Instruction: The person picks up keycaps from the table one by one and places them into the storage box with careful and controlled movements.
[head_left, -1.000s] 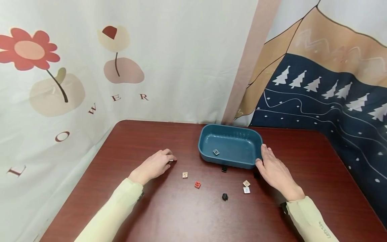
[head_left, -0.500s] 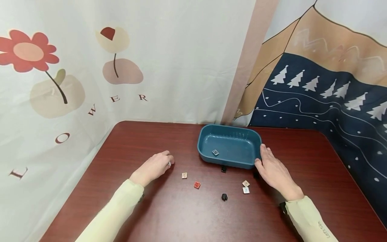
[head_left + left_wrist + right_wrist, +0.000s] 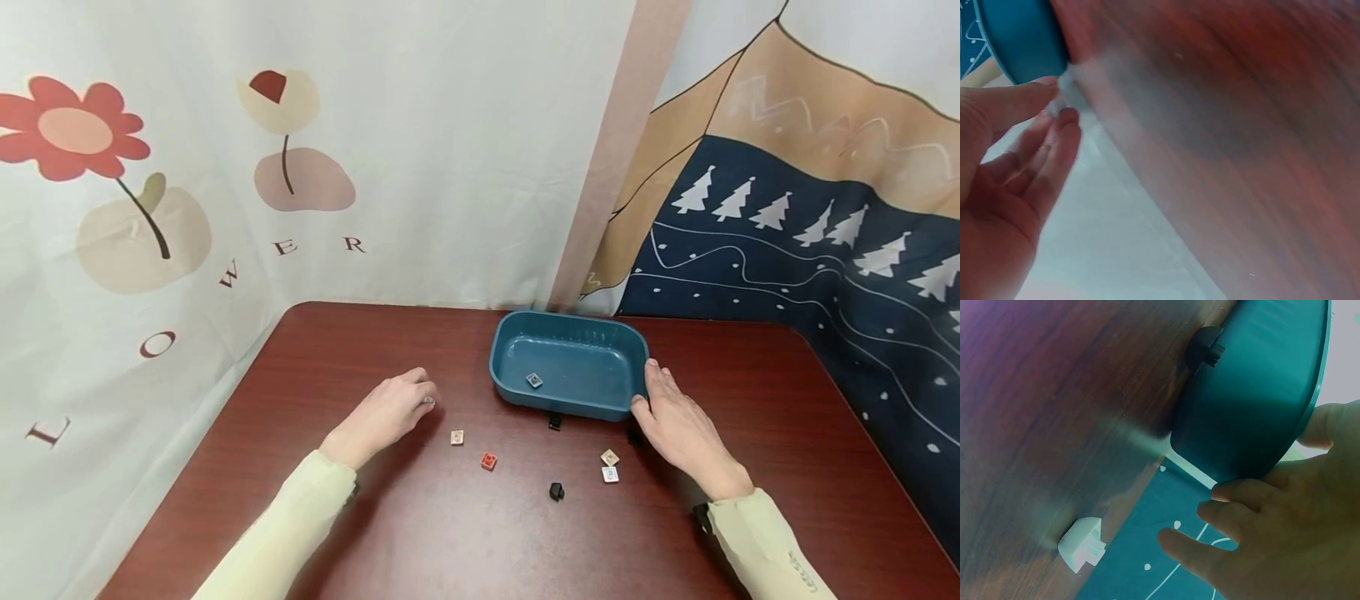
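The left hand (image 3: 382,417) pinched a pale keycap (image 3: 428,401) between thumb and fingertips, just above the left half of the desk (image 3: 420,542), probably because so small a piece leaves room for only a tip grip. The right hand (image 3: 686,429) grasped nothing: its fingers lay extended along the right end of the blue tub (image 3: 585,367), thumb at the near right corner, presumably to keep it from sliding. That tub stood near the middle of the desk's far edge, seemingly within reach of both hands, and held one grey keycap (image 3: 534,380), toward its near left corner. Nearer the desk's front edge, loose on the wood, lay a cream keycap (image 3: 457,437), a red keycap (image 3: 489,461), a black keycap (image 3: 557,492) and a tan keycap (image 3: 610,457) just beside a white keycap (image 3: 611,474). A dark keycap (image 3: 555,422) sat close against the tub's near wall; a dark shape (image 3: 636,435) by the right thumb was too hidden to identify.
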The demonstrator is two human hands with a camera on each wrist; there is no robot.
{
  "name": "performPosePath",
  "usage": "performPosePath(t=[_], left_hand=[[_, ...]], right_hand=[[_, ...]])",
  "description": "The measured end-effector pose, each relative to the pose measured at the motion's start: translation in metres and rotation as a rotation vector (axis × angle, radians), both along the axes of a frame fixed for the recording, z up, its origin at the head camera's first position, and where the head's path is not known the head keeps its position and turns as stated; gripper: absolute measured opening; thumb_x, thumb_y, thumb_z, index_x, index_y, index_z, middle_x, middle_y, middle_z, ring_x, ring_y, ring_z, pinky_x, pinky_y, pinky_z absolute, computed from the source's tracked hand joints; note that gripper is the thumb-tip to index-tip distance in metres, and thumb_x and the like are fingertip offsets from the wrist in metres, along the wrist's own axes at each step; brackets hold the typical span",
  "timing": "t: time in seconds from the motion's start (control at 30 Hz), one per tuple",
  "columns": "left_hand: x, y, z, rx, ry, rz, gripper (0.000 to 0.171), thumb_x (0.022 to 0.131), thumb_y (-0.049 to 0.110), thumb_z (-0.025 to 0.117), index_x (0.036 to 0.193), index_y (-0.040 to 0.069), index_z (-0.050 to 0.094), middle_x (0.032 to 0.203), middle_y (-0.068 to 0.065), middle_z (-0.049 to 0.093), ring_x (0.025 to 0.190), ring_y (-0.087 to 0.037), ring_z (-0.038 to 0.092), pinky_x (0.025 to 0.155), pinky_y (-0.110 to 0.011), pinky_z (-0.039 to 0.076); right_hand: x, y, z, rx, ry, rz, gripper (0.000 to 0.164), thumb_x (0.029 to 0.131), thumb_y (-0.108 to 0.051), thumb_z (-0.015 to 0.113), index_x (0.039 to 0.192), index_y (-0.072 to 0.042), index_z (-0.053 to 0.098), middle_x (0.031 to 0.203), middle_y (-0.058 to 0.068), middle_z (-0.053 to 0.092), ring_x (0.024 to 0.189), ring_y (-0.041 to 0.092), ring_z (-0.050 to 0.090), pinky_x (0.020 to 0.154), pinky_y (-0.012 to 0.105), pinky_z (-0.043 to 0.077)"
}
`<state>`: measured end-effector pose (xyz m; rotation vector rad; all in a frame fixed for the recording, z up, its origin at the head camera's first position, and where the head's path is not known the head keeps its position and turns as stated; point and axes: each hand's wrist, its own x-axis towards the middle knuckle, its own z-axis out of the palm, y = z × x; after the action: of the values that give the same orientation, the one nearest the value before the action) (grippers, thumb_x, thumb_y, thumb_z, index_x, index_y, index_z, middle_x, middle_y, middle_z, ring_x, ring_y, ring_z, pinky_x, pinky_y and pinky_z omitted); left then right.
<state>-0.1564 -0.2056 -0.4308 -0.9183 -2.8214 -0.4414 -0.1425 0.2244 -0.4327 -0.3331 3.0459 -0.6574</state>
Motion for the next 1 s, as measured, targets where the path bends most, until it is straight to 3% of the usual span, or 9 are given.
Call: performPosePath(t=[0.2,0.4,0.67,1.0], left_hand=[[0.001,0.017,0.009,0.117,0.133,-0.097,0.019,0.086,-0.002,0.082,0.102,0.008,0.08,0.095,0.001,0.064,0.084,-0.014,0.069,0.075,-0.029,0.057],[0.001,0.036,0.019,0.163,0.225,-0.145,0.024,0.087,0.0,0.082,0.109,0.009,0.08,0.1,0.0,0.067,0.092,-0.014,0.07,0.081,-0.027,0.057],[-0.004,0.058,0.025,0.246,0.261,-0.214,0.026,0.087,-0.007,0.079,0.11,0.004,0.078,0.109,-0.004,0.071,0.102,-0.017,0.07,0.09,-0.026,0.056],[-0.014,0.09,0.023,0.201,0.236,-0.242,0.022,0.089,-0.004,0.078,0.11,0.004,0.078,0.111,-0.005,0.071,0.105,-0.019,0.068,0.093,-0.027,0.055]], right_hand=[[0.0,-0.001,0.0,0.004,0.009,0.0,0.064,0.107,-0.021,0.047,0.154,0.018,0.027,0.162,0.034,0.026,0.147,0.054,0.029,0.116,0.062,0.029],[0.001,0.0,-0.001,0.001,0.012,-0.004,0.064,0.106,-0.021,0.046,0.154,0.018,0.027,0.162,0.034,0.026,0.147,0.054,0.029,0.116,0.062,0.029],[0.001,-0.001,-0.001,0.002,0.008,-0.005,0.065,0.107,-0.023,0.046,0.154,0.018,0.027,0.162,0.034,0.027,0.147,0.054,0.029,0.116,0.063,0.03],[0.001,-0.001,-0.001,0.005,-0.002,-0.011,0.065,0.107,-0.022,0.044,0.155,0.017,0.025,0.162,0.034,0.025,0.148,0.053,0.027,0.115,0.064,0.029]])
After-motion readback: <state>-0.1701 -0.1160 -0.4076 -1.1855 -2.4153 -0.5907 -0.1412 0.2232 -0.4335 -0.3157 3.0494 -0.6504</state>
